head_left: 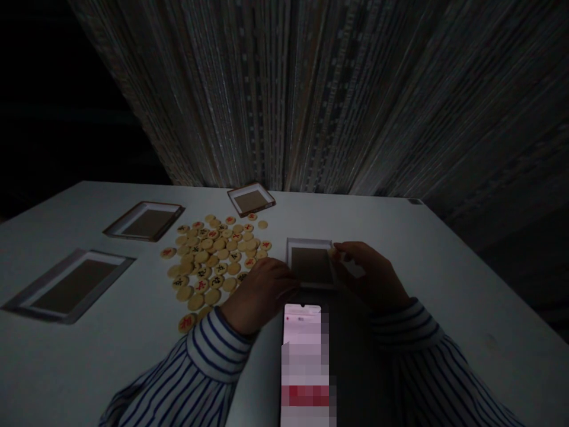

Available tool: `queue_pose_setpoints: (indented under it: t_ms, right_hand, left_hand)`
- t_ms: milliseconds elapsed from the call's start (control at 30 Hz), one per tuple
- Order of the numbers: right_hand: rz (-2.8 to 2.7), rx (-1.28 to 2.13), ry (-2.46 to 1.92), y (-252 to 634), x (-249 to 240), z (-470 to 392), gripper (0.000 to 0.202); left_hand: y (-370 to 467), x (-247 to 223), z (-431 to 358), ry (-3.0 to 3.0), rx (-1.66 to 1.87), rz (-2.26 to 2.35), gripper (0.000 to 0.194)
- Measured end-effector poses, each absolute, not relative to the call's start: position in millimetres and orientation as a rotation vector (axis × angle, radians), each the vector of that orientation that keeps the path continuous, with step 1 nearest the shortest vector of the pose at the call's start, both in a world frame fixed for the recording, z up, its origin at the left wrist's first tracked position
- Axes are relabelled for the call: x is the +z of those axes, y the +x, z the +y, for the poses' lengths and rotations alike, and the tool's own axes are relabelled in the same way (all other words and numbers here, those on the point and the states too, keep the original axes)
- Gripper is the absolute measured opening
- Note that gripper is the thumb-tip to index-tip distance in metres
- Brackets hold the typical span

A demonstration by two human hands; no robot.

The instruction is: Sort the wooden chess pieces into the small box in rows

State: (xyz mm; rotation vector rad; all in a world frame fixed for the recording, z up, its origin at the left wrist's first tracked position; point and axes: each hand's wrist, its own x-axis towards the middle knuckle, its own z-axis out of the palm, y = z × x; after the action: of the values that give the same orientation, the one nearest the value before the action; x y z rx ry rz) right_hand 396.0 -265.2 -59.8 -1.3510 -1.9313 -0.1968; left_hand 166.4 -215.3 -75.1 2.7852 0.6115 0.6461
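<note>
- The white worktop point(413, 237) was the biggest thing. The room was very dark, so a sleeve or finger could have bumped something hard to see.
- The messy pile of round pieces point(213, 243) was on the worktop, left of its middle. Some sat on top of others, so a small nudge could have made them slide. The left sleeve was very near, and could have swept a few away.
- Three shallow boxes stood apart: one point(73, 290) by the left edge, one point(149, 225) near the far left corner, one point(249, 201) by the far edge.
- A fourth box point(311, 265) was between the hands. It looked light, so a push from one side could have made it skid or turn.
- The left hand point(262, 293) was by the box's left side, fingers curled. I cannot tell if it held anything.
- The right hand point(373, 276) was pinching a small piece at the box's right side.
- The phone point(304, 350) was just in front of that box, and a dropped piece could have hit it.
- That small piece point(333, 255) was right by the rim. A loose pinch could have let it drop outside and roll.
</note>
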Motion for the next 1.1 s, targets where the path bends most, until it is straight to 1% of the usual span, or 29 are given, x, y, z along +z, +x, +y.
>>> queue_pose_setpoints:
  t_ms: [167, 433, 567, 633, 767, 1000, 1100]
  right_hand:
    - [-1.968, -0.161, -1.36, 398.2, -62.4, -266.1, 0.022]
    - [-1.962, -0.121, -1.39, 396.9, -62.4, -265.1, 0.019]
    - [-2.014, -0.064, -1.359, 397.6, -61.3, -265.0, 0.022]
    - [-2.05, -0.041, -1.38, 398.4, -59.9, -265.6, 0.02]
    - [-2.101, -0.043, -1.474, 399.1, -57.2, -266.7, 0.015]
    - [-2.146, -0.035, -1.538, 399.0, -56.5, -267.4, 0.014]
    - [-2.178, -0.038, -1.524, 400.8, -57.8, -268.3, 0.017]
  left_hand:
    - [166.7, -73.8, -216.5, 2.803, 0.643, 0.605, 0.016]
    - [163.5, -78.2, -215.5, 2.777, 0.685, 0.622, 0.016]
    - [163.4, -75.4, -216.3, 2.75, 0.657, 0.619, 0.015]
    - [163.2, -73.4, -216.8, 2.742, 0.64, 0.623, 0.016]
    - [162.0, -72.2, -216.7, 2.756, 0.645, 0.631, 0.015]
    - [161.4, -72.3, -216.3, 2.755, 0.626, 0.654, 0.016]
    - [161.1, -71.5, -216.0, 2.755, 0.608, 0.641, 0.016]
